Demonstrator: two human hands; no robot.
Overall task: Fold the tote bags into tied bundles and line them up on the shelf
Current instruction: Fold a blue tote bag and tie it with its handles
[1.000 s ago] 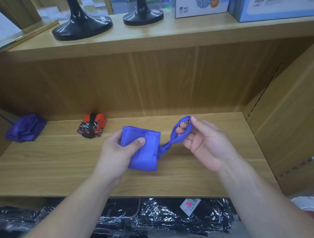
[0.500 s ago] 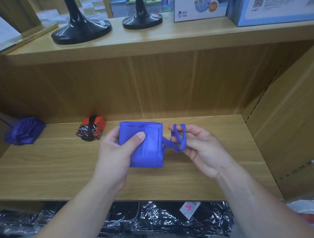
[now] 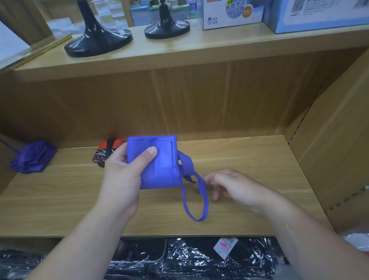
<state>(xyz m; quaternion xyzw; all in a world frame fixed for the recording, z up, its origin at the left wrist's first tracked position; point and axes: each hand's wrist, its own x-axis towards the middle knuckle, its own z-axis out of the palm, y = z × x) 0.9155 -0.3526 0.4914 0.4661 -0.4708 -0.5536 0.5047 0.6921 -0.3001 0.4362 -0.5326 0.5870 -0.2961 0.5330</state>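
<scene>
Bag [image 3: 159, 168] is clasped by our left grip [image 3: 124, 176], and we cannot tell if our right grip [image 3: 234, 186] holds its strap [image 3: 196, 218].

Matt cloth tote bag [image 3: 161, 172], smooth wood-grain shelf [image 3: 243, 158].

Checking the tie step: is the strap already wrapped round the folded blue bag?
No, the strap hangs in a loose loop off the folded blue bag gripped by the left hand.
</scene>
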